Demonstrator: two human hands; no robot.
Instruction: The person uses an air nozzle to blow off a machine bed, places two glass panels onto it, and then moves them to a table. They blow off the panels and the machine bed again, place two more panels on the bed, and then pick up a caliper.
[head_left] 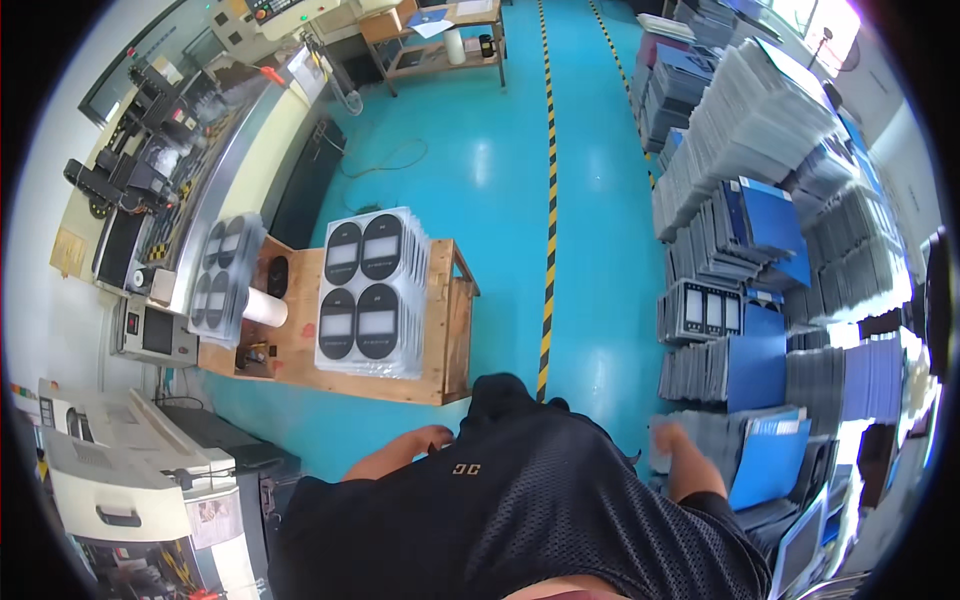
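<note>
My left hand point(432, 439) hangs low against my black shirt point(520, 510), fingers loosely curled, holding nothing I can see. My right hand point(672, 440) reaches out to the right and is blurred; it is nearest a stack of clear plastic trays and blue sheets point(770, 450), and I cannot tell whether it touches them. A wooden table point(445, 330) ahead of me carries a tall stack of clear trays with black oval parts point(368, 295) and a smaller stack point(222, 280) at its left end.
Tall piles of trays and blue sheets point(760, 180) line the right side. A machine with a conveyor point(170, 170) runs along the left, a beige cabinet point(130, 470) near me. A yellow-black floor stripe point(549, 200) crosses the blue floor. A small desk point(440, 45) stands far back.
</note>
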